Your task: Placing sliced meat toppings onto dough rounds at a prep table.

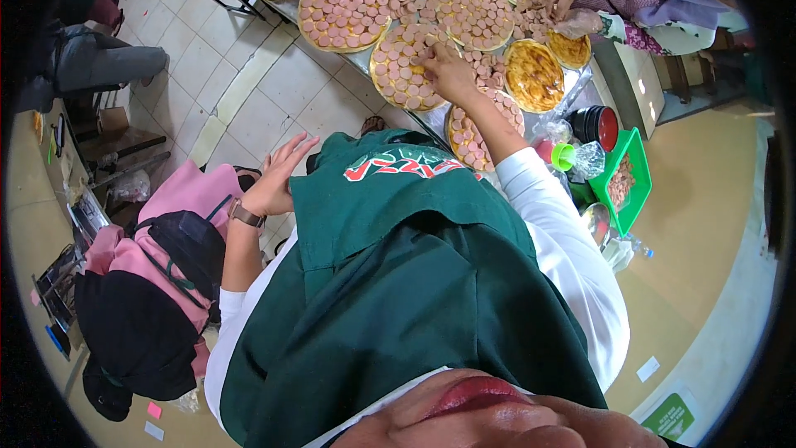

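My right hand (450, 75) reaches down onto a round flat pizza (396, 75) covered with pink sausage slices. Its fingers are bent and drawn together at the topping; whatever they pinch is too small to make out. Loose sausage slices (487, 68) lie heaped just right of that hand. Partly under my right forearm is another topped pizza (481, 137). My left hand (278, 176) is raised beside my green apron, away from the table, with fingers apart and nothing in it. A sauced pizza without slices (535, 76) lies right of the heap.
Several topped pizzas (344, 12) crowd the table. Across at the right, a co-worker's hands (572, 12) work over a pizza, one gloved. Black-and-red bowls (599, 128) and a green basket (637, 182) with pink pieces stand right. Another person in pink (191, 199) sits at my left.
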The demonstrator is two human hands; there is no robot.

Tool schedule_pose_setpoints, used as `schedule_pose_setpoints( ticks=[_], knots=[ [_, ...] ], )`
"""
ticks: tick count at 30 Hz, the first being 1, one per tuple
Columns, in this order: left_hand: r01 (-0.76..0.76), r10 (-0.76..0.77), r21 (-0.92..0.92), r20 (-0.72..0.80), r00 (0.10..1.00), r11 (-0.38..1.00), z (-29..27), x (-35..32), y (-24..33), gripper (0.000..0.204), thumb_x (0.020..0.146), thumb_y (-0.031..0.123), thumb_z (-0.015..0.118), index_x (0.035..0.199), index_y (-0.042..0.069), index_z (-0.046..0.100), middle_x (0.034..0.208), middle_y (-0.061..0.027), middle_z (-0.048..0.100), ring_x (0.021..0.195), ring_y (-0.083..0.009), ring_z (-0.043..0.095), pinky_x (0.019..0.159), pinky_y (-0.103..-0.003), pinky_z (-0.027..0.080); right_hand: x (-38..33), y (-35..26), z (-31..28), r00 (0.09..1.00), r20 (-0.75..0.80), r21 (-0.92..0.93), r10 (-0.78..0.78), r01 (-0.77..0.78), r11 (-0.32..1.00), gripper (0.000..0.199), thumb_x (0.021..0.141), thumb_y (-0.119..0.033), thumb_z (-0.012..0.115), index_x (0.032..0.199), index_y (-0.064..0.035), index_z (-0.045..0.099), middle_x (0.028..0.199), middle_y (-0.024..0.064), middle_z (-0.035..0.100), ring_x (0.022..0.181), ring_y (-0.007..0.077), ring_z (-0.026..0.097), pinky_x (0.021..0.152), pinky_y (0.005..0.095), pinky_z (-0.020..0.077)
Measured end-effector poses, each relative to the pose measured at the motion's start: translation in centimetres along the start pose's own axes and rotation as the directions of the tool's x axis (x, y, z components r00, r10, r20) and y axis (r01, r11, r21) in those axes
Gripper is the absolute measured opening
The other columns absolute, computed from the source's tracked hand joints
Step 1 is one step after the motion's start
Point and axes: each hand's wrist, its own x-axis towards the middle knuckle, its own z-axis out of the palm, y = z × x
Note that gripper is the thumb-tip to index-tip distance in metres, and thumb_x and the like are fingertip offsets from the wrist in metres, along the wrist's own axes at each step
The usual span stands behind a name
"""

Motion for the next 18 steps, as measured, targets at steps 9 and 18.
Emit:
schedule_pose_setpoints(
  ticks=[9, 18],
  knots=[
    [0.054, -0.056, 0.04, 0.041, 0.998, 0.998, -0.7, -0.3, -1.2, 0.111, 0.054, 0.022, 0.085, 0.147, 0.029, 0.027, 0.153, -0.0082, 0.021, 0.141, -0.0328, 0.022, 0.108, -0.066, 0.013, -4.6, 8.3, -1.8, 0.831, -0.255, 0.046, 0.494, -0.5, 0.865, 0.019, 0.08, -0.02, 0.065, 0.098, -0.0153, 0.071, 0.094, 0.0075, 0.061, 0.088, 0.0281, 0.062, 0.072, 0.0384, 0.0506],
    [0.003, -0.003, -0.282, -0.001, 1.0, 0.96, -0.1, 2.9, -4.3, 0.102, 0.059, 0.018, 0.082, 0.147, 0.017, 0.03, 0.15, -0.0118, 0.028, 0.139, -0.0299, 0.028, 0.112, -0.046, 0.025, -3.8, 10.4, -1.0, 0.839, -0.218, -0.094, 0.498, -0.526, 0.845, 0.024, 0.078, -0.016, 0.062, 0.101, -0.0173, 0.07, 0.097, 0.009, 0.061, 0.095, 0.0288, 0.06, 0.079, 0.0418, 0.05]
  ],
)
